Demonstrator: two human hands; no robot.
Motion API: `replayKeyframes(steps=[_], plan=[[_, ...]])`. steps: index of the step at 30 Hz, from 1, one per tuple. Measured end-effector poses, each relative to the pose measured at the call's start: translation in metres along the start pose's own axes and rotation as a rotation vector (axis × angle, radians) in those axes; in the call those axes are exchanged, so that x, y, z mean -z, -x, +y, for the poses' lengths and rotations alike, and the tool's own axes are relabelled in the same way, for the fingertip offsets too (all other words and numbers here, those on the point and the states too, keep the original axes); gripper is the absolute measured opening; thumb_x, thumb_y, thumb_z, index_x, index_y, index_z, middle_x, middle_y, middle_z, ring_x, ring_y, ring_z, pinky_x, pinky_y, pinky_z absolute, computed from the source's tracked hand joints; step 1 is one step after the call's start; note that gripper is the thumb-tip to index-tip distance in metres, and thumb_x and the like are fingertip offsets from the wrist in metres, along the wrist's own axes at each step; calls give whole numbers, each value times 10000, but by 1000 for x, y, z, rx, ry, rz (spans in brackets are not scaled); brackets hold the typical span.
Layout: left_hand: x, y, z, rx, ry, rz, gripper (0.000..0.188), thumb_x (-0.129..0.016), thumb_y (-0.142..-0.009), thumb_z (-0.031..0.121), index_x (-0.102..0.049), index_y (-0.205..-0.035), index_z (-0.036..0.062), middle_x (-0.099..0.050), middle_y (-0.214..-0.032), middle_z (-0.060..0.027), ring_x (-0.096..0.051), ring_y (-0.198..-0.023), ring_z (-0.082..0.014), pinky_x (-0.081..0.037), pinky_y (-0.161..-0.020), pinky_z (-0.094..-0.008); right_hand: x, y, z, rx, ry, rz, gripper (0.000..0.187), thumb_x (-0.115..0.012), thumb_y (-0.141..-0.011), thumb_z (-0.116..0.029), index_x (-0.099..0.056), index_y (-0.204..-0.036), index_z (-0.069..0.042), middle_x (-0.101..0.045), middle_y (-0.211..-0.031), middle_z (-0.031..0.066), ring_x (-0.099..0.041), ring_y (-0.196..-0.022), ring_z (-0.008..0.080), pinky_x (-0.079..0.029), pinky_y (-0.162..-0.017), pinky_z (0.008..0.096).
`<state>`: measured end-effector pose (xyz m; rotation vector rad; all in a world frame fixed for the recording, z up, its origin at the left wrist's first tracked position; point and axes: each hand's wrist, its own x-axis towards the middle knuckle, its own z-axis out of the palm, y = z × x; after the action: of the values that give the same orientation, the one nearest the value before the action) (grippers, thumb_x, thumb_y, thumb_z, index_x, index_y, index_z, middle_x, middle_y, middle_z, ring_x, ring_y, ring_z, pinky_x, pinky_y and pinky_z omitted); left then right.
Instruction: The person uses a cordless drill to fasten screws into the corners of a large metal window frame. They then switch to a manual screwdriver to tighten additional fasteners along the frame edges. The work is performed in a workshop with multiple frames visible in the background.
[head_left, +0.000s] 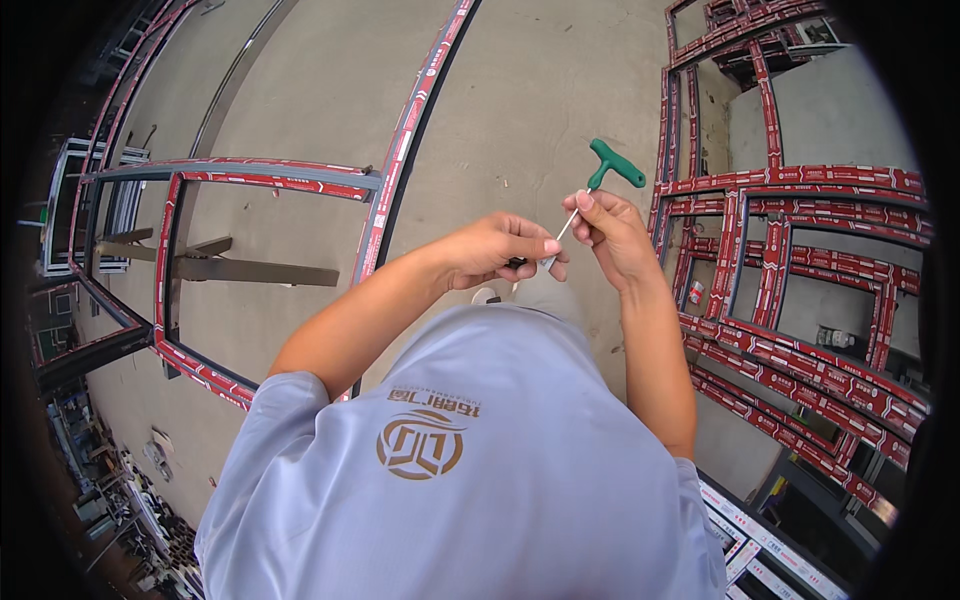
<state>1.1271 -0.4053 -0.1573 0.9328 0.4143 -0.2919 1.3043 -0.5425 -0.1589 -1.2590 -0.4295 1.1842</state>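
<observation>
A T-handle hex key point(617, 165) with a green grip and a thin metal shaft is in front of my body, grip end up and away from me. My right hand point(618, 238) is closed on its shaft, thumb and fingers pinching just below the grip. The shaft slants down toward my left hand point(503, 250), whose thumb and fingers are closed around a small black and silvery part point(516, 263). Most of that part is hidden by the fingers, so its kind does not show. The shaft's lower end meets my left thumb tip.
On my left stands a dark metal frame point(405, 130) with red printed tape, and grey bars point(255, 270) lie behind it. Several more taped frames point(780, 250) are stacked to my right. Assorted materials point(120, 510) lie at the lower left. Concrete floor point(540, 90) shows between the frames.
</observation>
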Motion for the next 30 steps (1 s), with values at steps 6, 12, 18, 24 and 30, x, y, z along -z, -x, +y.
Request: replayKeyframes(steps=[6, 12, 18, 24, 30], plan=[[33, -22, 36, -153, 103, 198, 283, -702, -995, 255, -742, -1116, 2, -748, -976, -94, -451, -631, -69, -360, -564, -223, 3, -101, -25, -91, -45, -231, 295, -758, -976, -293, -701, -950, -5, -632, -786, 14, -544, -695, 86, -433, -622, 242], [47, -46, 85, -187, 194, 459, 284, -731, -980, 236, -735, -1124, -9, -751, -959, -92, -485, -642, -57, -380, -552, -206, 2, -207, -58, -135, 96, -404, 229, -775, -963, -241, -690, -926, -32, -633, -783, 7, -551, -699, 84, -435, -611, 245], [57, -58, 116, -256, 335, 624, 310, -732, -983, 251, -719, -1152, -9, -750, -984, -91, -513, -670, -49, -392, -556, -191, -12, -270, -88, -182, 55, -650, 261, -748, -983, -255, -706, -1000, 2, -642, -825, 1, -556, -736, 85, -441, -657, 245], [83, -41, 126, -342, 333, 736, 300, -726, -990, 261, -722, -1135, -2, -754, -994, -82, -526, -678, -44, -399, -556, -189, -61, -309, -84, -235, 139, -741, 289, -771, -966, -279, -713, -985, 3, -621, -801, 0, -549, -728, 92, -446, -663, 257], [126, -4, 114, -442, 371, 812, 309, -725, -994, 256, -728, -1146, -13, -752, -962, -77, -508, -667, -45, -374, -552, -200, -134, -343, -69, -265, 267, -835, 322, -806, -939, -314, -727, -951, -2, -624, -788, 5, -558, -746, 93, -450, -686, 252]])
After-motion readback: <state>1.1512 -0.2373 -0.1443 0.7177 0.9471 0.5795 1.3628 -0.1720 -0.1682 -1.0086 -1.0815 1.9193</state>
